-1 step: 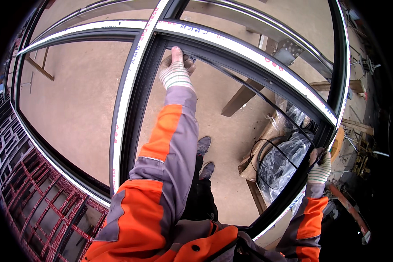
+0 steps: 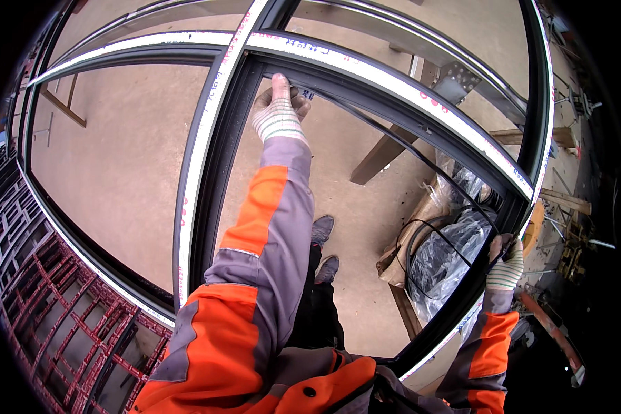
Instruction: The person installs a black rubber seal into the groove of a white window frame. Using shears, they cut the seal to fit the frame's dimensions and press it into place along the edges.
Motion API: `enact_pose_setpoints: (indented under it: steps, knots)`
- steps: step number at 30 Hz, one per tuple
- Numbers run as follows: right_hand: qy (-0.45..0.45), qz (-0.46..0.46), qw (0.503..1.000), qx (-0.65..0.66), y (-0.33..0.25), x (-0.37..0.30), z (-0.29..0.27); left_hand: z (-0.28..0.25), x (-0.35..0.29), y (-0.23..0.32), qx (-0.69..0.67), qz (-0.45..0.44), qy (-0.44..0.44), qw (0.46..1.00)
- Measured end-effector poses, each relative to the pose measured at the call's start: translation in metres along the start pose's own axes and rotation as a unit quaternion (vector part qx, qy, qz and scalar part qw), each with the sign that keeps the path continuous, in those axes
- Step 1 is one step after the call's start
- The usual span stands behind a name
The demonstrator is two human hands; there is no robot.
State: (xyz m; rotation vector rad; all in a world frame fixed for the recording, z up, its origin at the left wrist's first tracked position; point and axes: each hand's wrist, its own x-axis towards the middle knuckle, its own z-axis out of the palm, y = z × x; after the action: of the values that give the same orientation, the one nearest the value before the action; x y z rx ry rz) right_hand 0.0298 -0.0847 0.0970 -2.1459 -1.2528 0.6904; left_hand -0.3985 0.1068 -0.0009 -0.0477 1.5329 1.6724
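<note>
Your left hand [image 2: 280,110] pinches a gasket strip [image 2: 431,165] at one inner corner of the window frame [image 2: 383,74]. Your right hand [image 2: 506,261] grips it by the right edge.

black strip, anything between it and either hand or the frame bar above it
Nothing visible: the left hand and right hand are both at the strip, with only an open gap between its middle and the bar. The post and plastic appear lower, out of the way.

Matt black frame [image 2: 221,145] covered with smooth white film [image 2: 386,77], rubbery-looking black strip [image 2: 421,154], bundle [image 2: 431,265] wrapped in glossy clear plastic [image 2: 472,231]
</note>
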Motion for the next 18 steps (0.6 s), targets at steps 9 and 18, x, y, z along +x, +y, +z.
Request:
enact_pose_setpoints:
  steps: [9,18]
  knots:
    - [-0.01,-0.014,0.999,-0.035,0.014,0.007,0.0,0.005,0.008,-0.009,-0.036,0.044,-0.027,0.998]
    - [-0.027,0.02,0.999,-0.011,0.007,0.009,0.0,0.003,0.008,-0.001,-0.022,-0.004,-0.036,0.999]
